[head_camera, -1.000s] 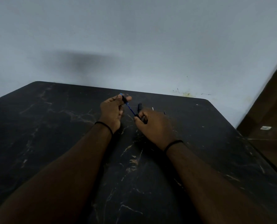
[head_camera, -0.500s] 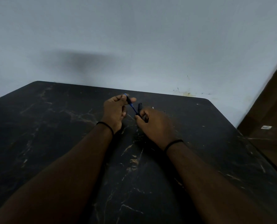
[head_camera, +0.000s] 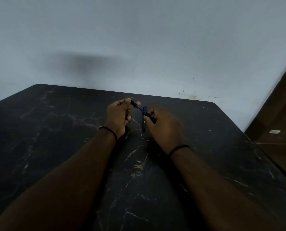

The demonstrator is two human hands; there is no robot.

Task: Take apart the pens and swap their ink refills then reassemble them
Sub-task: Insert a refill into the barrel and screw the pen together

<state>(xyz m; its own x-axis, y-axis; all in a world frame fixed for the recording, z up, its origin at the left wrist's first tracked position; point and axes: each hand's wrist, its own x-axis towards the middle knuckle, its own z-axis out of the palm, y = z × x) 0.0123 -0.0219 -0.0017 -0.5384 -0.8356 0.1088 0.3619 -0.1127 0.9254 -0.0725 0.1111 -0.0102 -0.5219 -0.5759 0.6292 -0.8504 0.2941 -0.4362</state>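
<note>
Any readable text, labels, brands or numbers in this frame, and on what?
None can be read.
Pen on the table: no print visible.
Pen parts in the left hand and right hand: too dark to tell.
White tag at the right edge: too small and blurred to read.

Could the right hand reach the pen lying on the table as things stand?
Probably not yet: the pen lies just beside the right hand, nothing between, but that hand grips a barrel, so it is occupied.
</note>
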